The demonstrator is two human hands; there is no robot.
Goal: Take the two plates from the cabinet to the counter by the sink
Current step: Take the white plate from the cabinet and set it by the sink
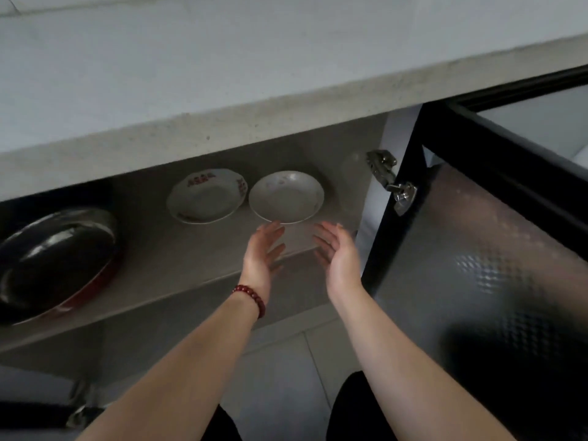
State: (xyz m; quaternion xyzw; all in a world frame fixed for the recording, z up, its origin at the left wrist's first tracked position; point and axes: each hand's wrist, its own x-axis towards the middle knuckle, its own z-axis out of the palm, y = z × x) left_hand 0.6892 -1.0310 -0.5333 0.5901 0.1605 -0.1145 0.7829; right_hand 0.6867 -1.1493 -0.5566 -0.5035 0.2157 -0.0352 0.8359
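Observation:
Two shallow white plates lie side by side on the grey cabinet shelf (178, 249) under the counter. The left plate (206, 195) has red markings on its rim; the right plate (286, 197) is plain. My left hand (262, 253), with a red bead bracelet on the wrist, and my right hand (337, 249) reach into the cabinet just in front of the right plate, palms facing each other, fingers apart. The left fingertips nearly meet that plate's front rim. Both hands hold nothing.
A dark pan with a red outside (54, 262) rests on the shelf at the left. The open cabinet door (477, 265), black-framed with patterned glass and a metal hinge (391, 183), stands at the right. The pale counter (222, 74) overhangs the cabinet. Tiled floor shows below.

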